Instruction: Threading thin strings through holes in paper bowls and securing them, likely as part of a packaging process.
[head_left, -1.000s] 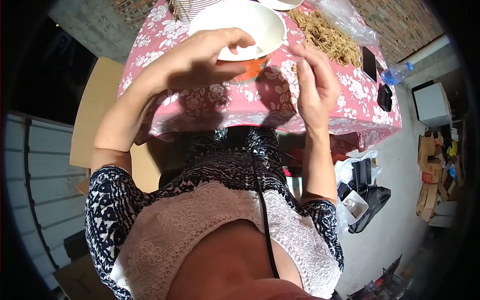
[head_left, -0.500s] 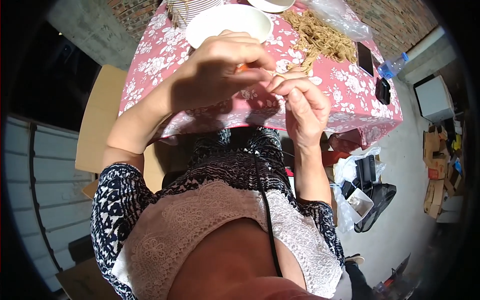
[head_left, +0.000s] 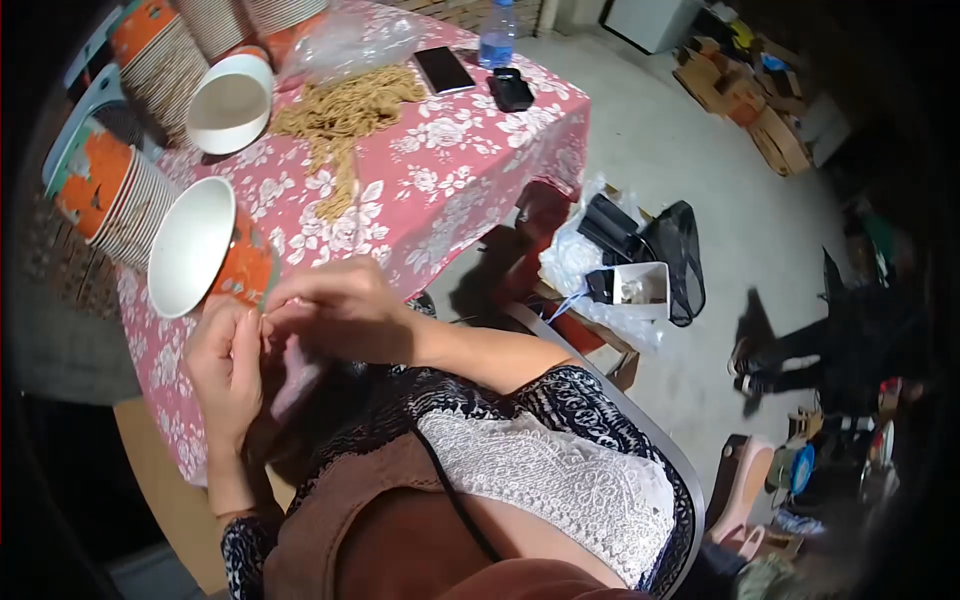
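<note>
Meeting over a floral pink tablecloth above concrete floor, both hands' grip unclear.

The table has a soft cloth with flowers, matt and smooth. The cup by its edge looks like paper, shiny orange outside, plain white inside. The strings look rough and dry. The phone is glossy.

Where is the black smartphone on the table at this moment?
In the head view, the black smartphone lies near the table's far edge, between the pile of tan strings and a small black object, below the water bottle.
</note>
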